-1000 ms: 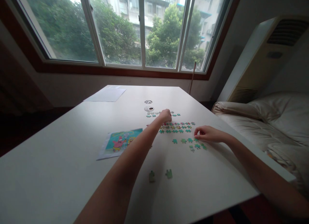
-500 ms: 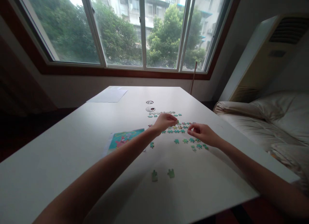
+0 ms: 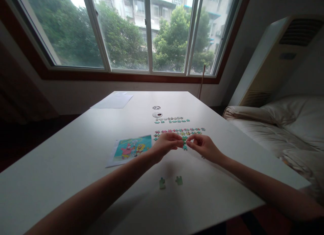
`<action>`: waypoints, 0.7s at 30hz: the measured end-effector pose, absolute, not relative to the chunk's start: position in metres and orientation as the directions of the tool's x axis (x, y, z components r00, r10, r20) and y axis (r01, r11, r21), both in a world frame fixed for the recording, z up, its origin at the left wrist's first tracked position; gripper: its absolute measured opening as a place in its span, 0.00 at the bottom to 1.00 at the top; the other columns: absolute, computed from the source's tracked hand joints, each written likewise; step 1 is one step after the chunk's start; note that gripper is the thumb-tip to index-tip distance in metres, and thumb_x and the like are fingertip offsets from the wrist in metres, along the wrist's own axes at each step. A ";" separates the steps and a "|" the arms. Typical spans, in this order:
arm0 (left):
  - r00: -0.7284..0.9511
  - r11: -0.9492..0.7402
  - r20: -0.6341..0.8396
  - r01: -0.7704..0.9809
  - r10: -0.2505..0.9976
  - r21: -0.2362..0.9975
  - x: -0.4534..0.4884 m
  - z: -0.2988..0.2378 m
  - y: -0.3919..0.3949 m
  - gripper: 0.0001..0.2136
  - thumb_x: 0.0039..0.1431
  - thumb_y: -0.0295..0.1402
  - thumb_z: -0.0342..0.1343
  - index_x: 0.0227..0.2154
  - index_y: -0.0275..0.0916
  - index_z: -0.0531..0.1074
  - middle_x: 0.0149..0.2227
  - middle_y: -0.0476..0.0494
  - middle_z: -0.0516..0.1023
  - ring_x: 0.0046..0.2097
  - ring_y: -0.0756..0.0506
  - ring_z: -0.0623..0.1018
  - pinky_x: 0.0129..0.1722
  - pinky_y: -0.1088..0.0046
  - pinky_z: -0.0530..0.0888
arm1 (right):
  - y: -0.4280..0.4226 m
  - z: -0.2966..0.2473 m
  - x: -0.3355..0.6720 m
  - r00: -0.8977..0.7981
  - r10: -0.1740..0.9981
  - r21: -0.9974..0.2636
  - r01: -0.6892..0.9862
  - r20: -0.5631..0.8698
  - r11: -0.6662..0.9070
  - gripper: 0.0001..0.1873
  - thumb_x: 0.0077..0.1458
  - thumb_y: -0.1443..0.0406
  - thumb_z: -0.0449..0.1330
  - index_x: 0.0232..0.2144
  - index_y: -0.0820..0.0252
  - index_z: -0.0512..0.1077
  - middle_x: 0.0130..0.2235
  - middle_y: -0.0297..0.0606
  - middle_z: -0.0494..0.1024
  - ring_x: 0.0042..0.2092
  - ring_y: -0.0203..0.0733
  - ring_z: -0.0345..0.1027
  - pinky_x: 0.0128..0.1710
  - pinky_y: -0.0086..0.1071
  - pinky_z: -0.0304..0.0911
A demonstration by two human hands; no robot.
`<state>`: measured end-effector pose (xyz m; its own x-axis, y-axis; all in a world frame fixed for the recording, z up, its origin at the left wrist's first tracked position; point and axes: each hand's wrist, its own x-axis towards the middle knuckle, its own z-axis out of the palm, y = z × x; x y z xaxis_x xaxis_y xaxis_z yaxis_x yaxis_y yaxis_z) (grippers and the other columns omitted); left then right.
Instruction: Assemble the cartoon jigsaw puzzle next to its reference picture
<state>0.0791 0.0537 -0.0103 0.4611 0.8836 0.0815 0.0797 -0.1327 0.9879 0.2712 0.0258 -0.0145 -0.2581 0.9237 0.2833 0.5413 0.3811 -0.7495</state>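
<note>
Over the middle of the white table (image 3: 83,147), my left hand (image 3: 165,145) pinches a small green jigsaw puzzle piece (image 3: 184,139). My right hand (image 3: 204,146) is closed too, its thumb and forefinger at the piece's right edge. Behind the hands lie rows of loose puzzle pieces (image 3: 187,130), mostly teal, pink and yellow; my hands hide part of them. Two green pieces, a left one (image 3: 162,183) and a right one (image 3: 179,180), rest apart near the front. Left of my left hand is a picture sheet (image 3: 131,148) with cartoon figures on teal.
Two round items, a nearer disc (image 3: 157,115) and a farther one (image 3: 156,108), lie beyond the pieces. White paper (image 3: 112,100) is at the far left. A pale sofa (image 3: 265,127) stands right of the table, and a window (image 3: 149,32) is behind it.
My left hand has come back toward me with the green puzzle piece. My right hand has moved left and nearer, so the two hands now meet at the piece. The picture sheet is less covered.
</note>
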 end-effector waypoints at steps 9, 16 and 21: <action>0.487 -0.352 0.199 0.246 0.851 0.903 0.080 -0.016 0.049 0.08 0.51 0.33 0.58 0.31 0.34 0.72 0.27 0.44 0.77 0.30 0.49 0.75 0.29 0.75 0.70 | 0.024 -0.009 0.273 -0.311 0.932 -0.749 0.569 0.187 0.340 0.15 0.50 0.55 0.57 0.28 0.63 0.72 0.16 0.25 0.55 0.20 0.29 0.47 0.20 0.25 0.45; 0.500 -0.586 0.357 0.440 0.789 0.680 0.024 -0.017 0.043 0.04 0.52 0.28 0.54 0.29 0.39 0.73 0.34 0.44 0.75 0.38 0.44 0.72 0.41 0.64 0.67 | 0.029 -0.002 0.290 -0.397 0.897 -0.558 0.796 -0.192 0.233 0.12 0.46 0.60 0.58 0.25 0.64 0.74 0.20 0.32 0.68 0.23 0.32 0.58 0.22 0.26 0.49; 0.555 -0.683 0.404 0.647 0.727 0.340 -0.014 -0.033 0.039 0.08 0.57 0.29 0.49 0.33 0.39 0.73 0.35 0.43 0.74 0.40 0.42 0.71 0.41 0.61 0.67 | 0.028 -0.001 0.293 -0.389 0.894 -0.484 0.840 -0.223 0.245 0.12 0.46 0.60 0.57 0.24 0.63 0.74 0.21 0.33 0.70 0.25 0.33 0.59 0.23 0.26 0.50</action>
<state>-0.0142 0.0390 -0.0330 0.5549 0.7271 0.4042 0.6467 -0.6827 0.3402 0.2932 0.0285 -0.0010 -0.3888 0.8941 -0.2225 0.8402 0.2450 -0.4838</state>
